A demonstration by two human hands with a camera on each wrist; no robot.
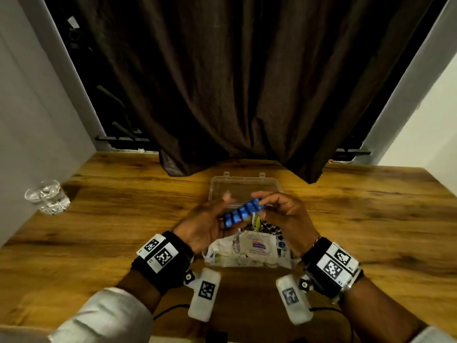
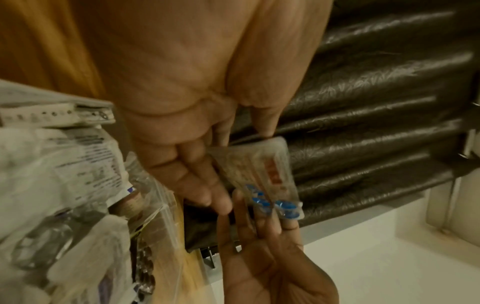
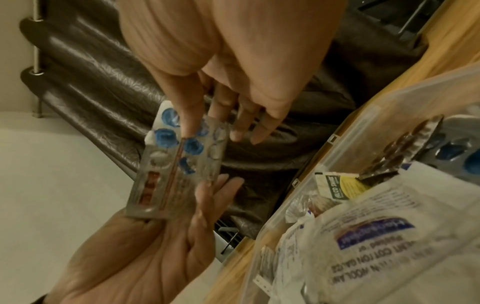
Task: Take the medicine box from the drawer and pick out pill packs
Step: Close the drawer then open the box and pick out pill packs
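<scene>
A clear plastic medicine box (image 1: 212, 261) stands with its lid laid back (image 1: 244, 180) on the wooden table (image 1: 123, 219), full of white sachets and blister strips (image 3: 405, 148). Above it both hands hold one blister pack of blue pills (image 1: 243, 212). My left hand (image 1: 223, 209) lies palm up under its near end, thumb and fingers pinching it (image 2: 233, 164). My right hand (image 1: 262, 204) pinches the far end, one finger across the blue pills (image 3: 207, 127). The silver pack (image 3: 179, 164) has red print and some emptied pockets; its blue end (image 2: 262, 202) rests on the right fingers.
A glass of water (image 1: 47, 196) stands at the table's far left by the wall. A dark brown curtain (image 1: 235, 95) hangs over the table's back edge, just behind the box lid. A black cable (image 1: 168, 310) runs along the near edge.
</scene>
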